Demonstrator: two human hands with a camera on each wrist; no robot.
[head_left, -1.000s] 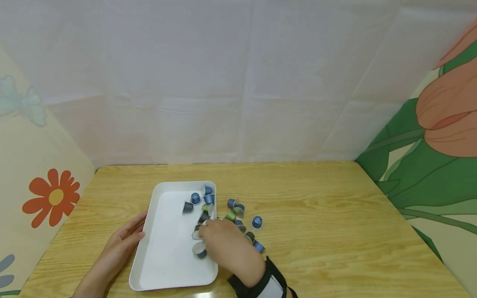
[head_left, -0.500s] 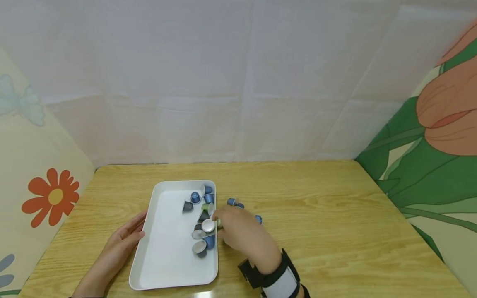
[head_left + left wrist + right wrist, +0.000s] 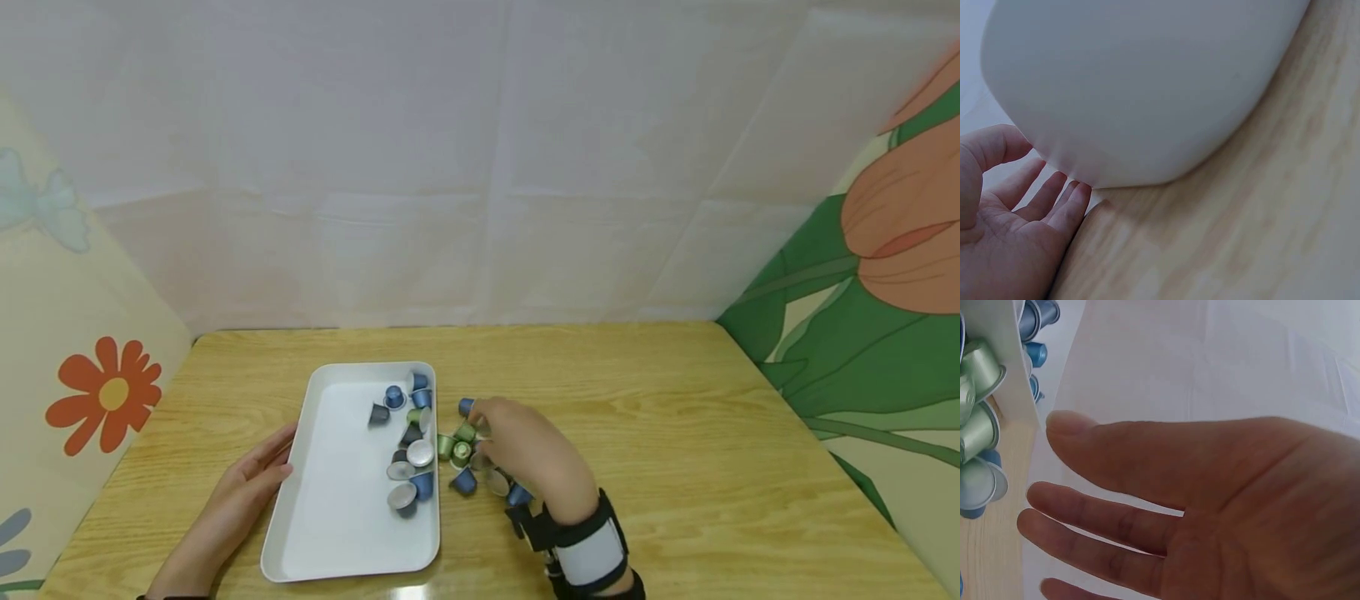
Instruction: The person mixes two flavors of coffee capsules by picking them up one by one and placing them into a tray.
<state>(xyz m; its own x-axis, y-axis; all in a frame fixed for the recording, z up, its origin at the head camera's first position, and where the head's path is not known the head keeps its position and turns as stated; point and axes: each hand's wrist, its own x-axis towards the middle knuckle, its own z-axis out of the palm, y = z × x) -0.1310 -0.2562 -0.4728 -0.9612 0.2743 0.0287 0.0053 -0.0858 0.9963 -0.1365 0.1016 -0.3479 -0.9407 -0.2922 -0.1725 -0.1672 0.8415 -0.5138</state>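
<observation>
Beside the white tray (image 3: 322,517), the empty right hand (image 3: 525,442), fingers outstretched, is swinging away over loose capsules (image 3: 461,454) on the table (image 3: 675,417), gathering seemingly unfinished, while the uncurled left hand (image 3: 243,487) is touching the tray's side.

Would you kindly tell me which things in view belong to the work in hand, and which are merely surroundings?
Part of the work: white tray, touched by the left hand; capsules inside it; loose capsules beside it, near the right hand.
Surroundings: wooden tabletop; white backdrop; floral side panels; wrist strap.
</observation>
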